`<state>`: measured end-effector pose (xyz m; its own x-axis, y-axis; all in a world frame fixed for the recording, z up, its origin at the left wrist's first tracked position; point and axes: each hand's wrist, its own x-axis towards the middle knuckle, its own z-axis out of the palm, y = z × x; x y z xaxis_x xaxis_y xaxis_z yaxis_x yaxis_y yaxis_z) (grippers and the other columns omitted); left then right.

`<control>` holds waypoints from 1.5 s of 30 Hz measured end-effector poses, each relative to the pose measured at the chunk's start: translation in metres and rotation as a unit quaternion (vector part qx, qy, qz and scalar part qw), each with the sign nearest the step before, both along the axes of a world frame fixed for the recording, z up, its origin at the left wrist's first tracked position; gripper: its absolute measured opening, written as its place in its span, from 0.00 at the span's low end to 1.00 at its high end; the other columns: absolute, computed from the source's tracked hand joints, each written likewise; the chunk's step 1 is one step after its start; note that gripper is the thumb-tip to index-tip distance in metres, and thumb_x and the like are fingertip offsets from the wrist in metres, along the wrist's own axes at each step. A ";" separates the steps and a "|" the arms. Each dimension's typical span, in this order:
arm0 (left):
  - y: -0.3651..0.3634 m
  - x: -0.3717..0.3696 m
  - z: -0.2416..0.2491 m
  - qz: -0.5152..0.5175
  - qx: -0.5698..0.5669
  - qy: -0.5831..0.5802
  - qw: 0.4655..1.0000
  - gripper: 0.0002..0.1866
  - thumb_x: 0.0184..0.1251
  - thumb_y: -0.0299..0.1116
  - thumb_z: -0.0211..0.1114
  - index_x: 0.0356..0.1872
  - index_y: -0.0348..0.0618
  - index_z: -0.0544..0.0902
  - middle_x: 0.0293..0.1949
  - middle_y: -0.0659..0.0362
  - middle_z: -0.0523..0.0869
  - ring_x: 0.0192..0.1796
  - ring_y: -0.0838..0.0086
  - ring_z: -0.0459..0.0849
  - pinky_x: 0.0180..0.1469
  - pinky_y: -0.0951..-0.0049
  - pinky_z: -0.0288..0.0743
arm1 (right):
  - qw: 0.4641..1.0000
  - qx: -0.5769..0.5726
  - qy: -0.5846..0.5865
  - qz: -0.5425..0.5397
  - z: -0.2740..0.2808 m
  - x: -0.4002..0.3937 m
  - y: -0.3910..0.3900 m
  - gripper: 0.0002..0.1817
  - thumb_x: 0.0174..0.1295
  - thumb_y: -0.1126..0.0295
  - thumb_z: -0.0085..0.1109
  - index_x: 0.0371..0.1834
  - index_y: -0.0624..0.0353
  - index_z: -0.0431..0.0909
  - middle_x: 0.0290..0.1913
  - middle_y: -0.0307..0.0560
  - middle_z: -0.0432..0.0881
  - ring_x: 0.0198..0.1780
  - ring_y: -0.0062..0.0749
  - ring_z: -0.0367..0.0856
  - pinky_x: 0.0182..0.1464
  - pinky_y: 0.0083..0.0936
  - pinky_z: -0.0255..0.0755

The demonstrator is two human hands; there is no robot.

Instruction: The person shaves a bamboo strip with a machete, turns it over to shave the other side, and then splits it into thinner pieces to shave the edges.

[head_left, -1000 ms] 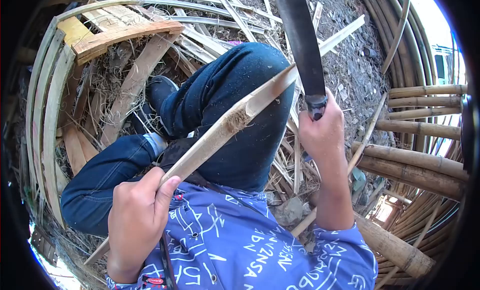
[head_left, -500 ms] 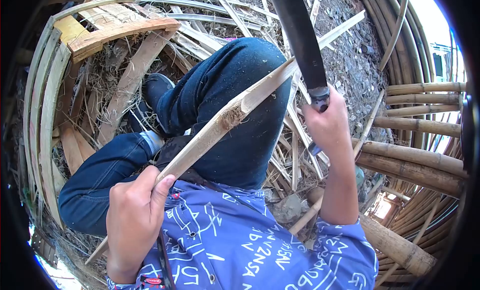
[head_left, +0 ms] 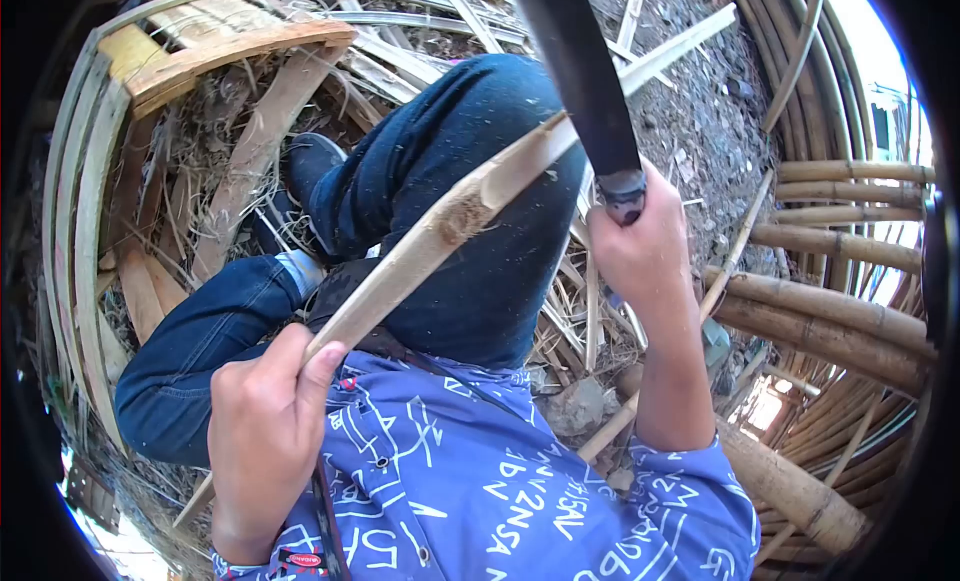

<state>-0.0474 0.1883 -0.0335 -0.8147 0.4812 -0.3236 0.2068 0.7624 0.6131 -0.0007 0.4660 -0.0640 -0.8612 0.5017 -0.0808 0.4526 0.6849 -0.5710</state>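
Fingers [head_left: 284, 353] of the left hand [head_left: 262, 431], at eight o'clock, close around a pale strip [head_left: 400, 273] slanting over the raised knee [head_left: 497, 93] toward one o'clock. At two o'clock, the right hand [head_left: 648, 243] clenches a large knife [head_left: 585, 81] by its handle, blade at the strip's far end. At ten o'clock, a slatted wooden frame [head_left: 250, 53] encloses boards [head_left: 248, 166] and curly shavings [head_left: 178, 141]. Bamboo poles [head_left: 845, 247] lie at three o'clock.

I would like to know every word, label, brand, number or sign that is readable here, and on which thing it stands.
"V2NSA": blue shirt, lower front.
"AV": same shirt, to the right; the character before it may be "5" or "S".
Red label on the shirt: lettering too small to read.
Other shirt writing: partly folded or unclear.
Knife and wooden strip: no readable text.
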 end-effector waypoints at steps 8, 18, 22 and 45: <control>0.006 0.001 0.003 0.002 -0.015 0.034 0.999 0.18 0.70 0.35 0.58 0.22 0.36 0.70 0.12 0.47 0.68 0.17 0.50 0.72 0.21 0.59 0.59 | 0.998 -0.021 -0.058 -0.004 0.006 0.006 -0.012 0.12 0.48 0.78 0.51 0.38 0.67 0.75 0.23 0.56 0.78 0.25 0.41 0.78 0.36 0.36 0.72; 0.004 0.001 0.001 0.002 -0.006 0.007 1.000 0.17 0.70 0.35 0.59 0.22 0.36 0.70 0.13 0.47 0.68 0.16 0.52 0.72 0.20 0.60 0.60 | 0.998 -0.041 -0.041 -0.014 0.004 0.008 -0.016 0.13 0.48 0.77 0.51 0.38 0.68 0.75 0.26 0.54 0.80 0.27 0.39 0.80 0.35 0.32 0.73; 0.005 0.005 0.001 -0.001 -0.011 0.041 0.999 0.17 0.70 0.34 0.59 0.22 0.36 0.70 0.13 0.48 0.69 0.16 0.52 0.72 0.20 0.60 0.60 | 0.997 -0.056 -0.045 -0.020 0.006 0.004 -0.026 0.14 0.48 0.77 0.51 0.40 0.68 0.75 0.28 0.56 0.81 0.30 0.41 0.82 0.37 0.31 0.73; -0.007 0.013 -0.003 0.013 0.001 0.051 0.999 0.15 0.69 0.34 0.60 0.24 0.37 0.71 0.14 0.48 0.71 0.17 0.53 0.74 0.20 0.60 0.61 | 0.995 -0.084 -0.048 0.012 0.010 0.009 -0.055 0.17 0.46 0.78 0.52 0.42 0.71 0.75 0.25 0.58 0.78 0.28 0.43 0.80 0.35 0.33 0.72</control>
